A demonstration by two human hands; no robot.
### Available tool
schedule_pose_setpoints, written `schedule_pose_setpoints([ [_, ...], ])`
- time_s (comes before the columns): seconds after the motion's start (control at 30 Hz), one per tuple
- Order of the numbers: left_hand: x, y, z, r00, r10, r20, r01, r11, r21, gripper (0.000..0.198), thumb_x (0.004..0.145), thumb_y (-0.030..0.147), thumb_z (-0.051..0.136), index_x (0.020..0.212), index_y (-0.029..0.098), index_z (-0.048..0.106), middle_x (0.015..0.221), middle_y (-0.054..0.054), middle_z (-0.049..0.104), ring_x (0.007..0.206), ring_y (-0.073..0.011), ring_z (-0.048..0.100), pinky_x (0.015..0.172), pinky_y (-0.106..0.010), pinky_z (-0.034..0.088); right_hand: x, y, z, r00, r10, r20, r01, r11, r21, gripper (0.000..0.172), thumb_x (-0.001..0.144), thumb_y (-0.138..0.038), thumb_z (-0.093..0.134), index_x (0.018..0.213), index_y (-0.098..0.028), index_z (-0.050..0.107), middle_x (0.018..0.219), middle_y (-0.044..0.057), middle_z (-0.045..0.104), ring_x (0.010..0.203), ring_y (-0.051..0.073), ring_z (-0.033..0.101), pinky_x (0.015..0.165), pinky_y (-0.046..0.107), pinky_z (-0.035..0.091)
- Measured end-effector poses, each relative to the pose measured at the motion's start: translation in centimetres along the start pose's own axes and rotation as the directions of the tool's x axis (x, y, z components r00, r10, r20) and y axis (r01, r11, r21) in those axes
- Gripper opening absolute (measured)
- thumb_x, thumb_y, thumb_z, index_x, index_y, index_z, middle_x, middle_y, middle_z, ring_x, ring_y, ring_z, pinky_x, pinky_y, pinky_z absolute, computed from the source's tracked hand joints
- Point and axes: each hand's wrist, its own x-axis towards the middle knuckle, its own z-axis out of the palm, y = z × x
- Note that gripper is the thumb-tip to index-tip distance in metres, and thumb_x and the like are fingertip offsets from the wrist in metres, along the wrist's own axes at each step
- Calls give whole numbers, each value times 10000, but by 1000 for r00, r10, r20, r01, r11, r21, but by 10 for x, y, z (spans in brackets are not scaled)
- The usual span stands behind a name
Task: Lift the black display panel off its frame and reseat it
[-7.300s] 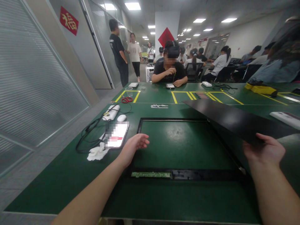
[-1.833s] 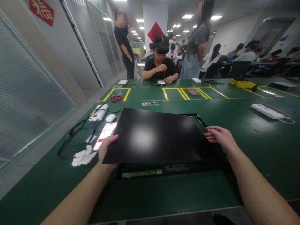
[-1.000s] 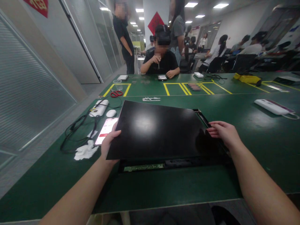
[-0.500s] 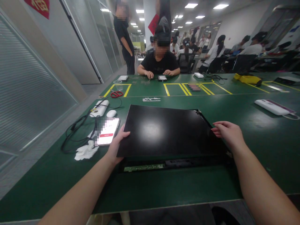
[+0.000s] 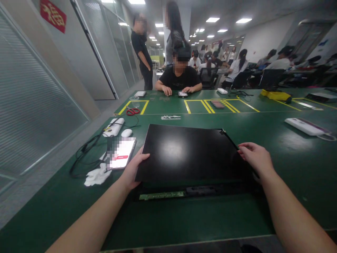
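Note:
A glossy black screen panel lies tilted over a black frame on the green table. A strip of green circuit board shows along the near side of that frame; the rest of the frame's inside is hidden beneath the panel. My left hand grips the panel's left edge, thumb on top and fingers underneath. At the right edge, my right hand is closed with its fingertips pinched together at the rim. Whether those fingertips hold the panel or the frame is hard to see.
Left of the panel are a lit phone, crumpled tissue, a white mouse, a white power bank and black cables. Red scissors lie farther back. Another white device is at right. A person sits opposite.
The panel has shifted slightly to the right over the frame, with my left hand moving along with it. My right hand stays at the right edge. The camera view has tilted up a little.

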Motion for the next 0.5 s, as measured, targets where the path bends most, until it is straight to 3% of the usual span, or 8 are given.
schedule_pose_setpoints([
  [0.23,-1,0,4,999,29,-28,-28,999,35,802,638,308,878,1402,210,652,993,-56,825,796,-276,776,709,-331,593,-13,-30,-11,997,76,-8,-77,993,-86,335,821,-457,584,976,-264,810,926,65,794,781,242,697,662,341,475],
  [0.5,5,-9,-2,987,108,-119,-99,992,75,725,670,323,884,1349,234,645,1008,-53,808,912,-300,777,724,-334,580,-21,-48,-18,996,79,41,-71,983,-169,342,858,-449,557,1006,-274,811,965,42,795,818,234,697,701,343,477],
])
